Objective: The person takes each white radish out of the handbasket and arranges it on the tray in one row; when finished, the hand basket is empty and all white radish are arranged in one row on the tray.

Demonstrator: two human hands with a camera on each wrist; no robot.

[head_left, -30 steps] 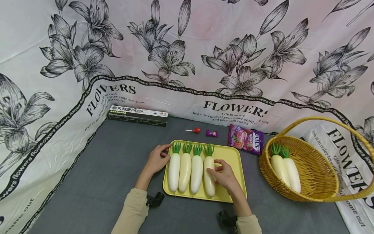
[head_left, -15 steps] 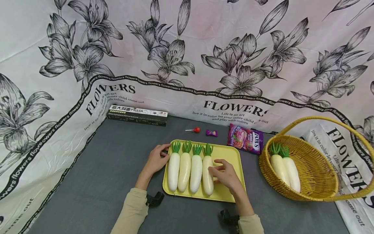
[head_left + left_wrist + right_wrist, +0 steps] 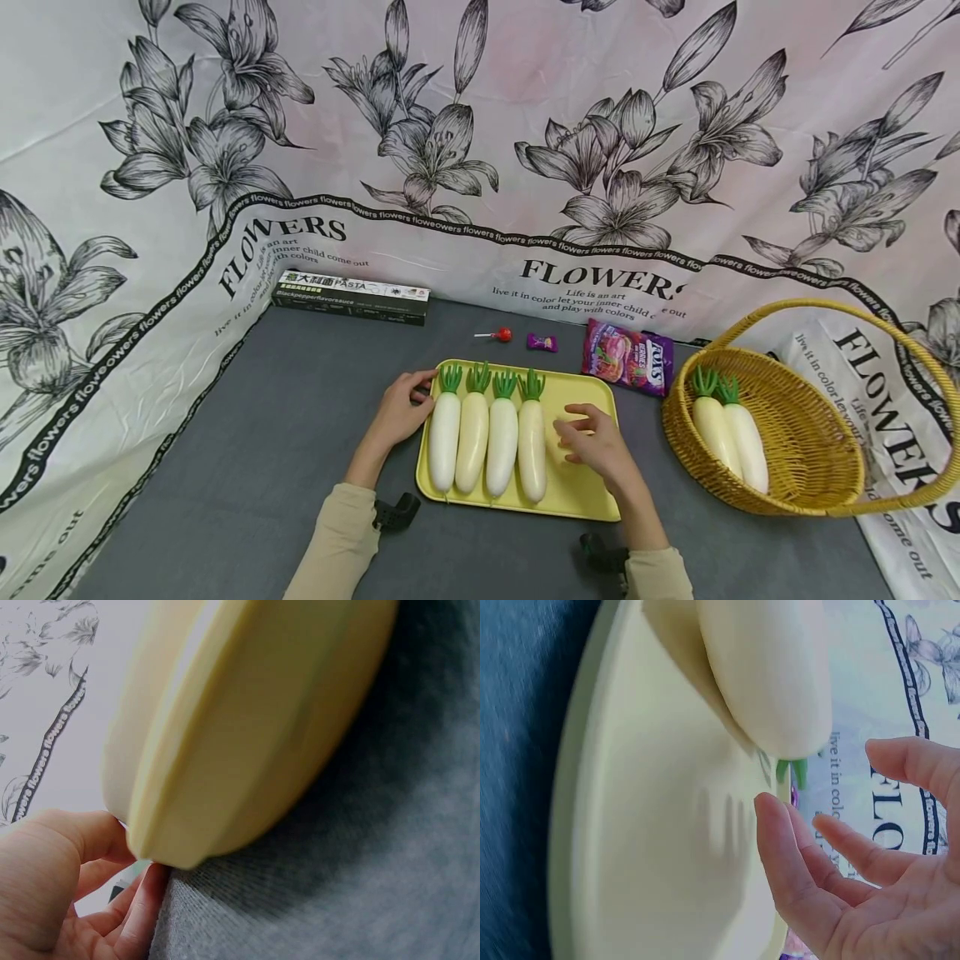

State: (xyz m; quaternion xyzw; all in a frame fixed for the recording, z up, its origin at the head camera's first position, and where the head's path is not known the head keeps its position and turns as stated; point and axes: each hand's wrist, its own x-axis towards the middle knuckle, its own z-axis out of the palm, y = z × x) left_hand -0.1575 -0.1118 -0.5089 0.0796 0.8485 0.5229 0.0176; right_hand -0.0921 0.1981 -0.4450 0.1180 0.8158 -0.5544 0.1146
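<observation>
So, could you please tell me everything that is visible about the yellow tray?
The yellow tray is a shallow rectangle with rounded corners and a raised rim, plastic-looking. It lies on the grey tabletop. Four pale radishes rest side by side on its left and middle. The left hand holds its far left corner; the right hand hovers above, not touching.

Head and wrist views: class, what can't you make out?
Head: markings on the small purple wrapped candy, too small; handle of the golden wicker basket, partly cut off by the right edge.
Left wrist: upper end of the yellow rectangular tray, cut off by the top edge.
Right wrist: most green leaves of the long cream radish, hidden behind its body.
</observation>
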